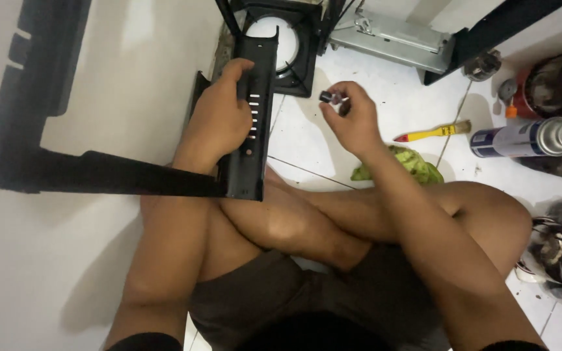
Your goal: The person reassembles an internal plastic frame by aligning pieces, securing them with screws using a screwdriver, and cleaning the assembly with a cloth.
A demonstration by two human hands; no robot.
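I sit cross-legged on a white tiled floor. My left hand (219, 117) grips a long black metal panel (250, 130) with a row of small slots, held upright against my knee. Joined to its lower end, a black bar (99, 172) runs off to the left. My right hand (352, 117) is raised beside the panel and pinches a small dark knob-like part (330, 97) between its fingertips, a little apart from the panel.
A black square frame with a round opening (281, 45) lies ahead, a grey metal plate (391, 39) beside it. A yellow-handled brush (434, 132), a green cloth (411, 162), a spray can (528, 138) and dark round parts (557, 81) lie at right. A white wall is at left.
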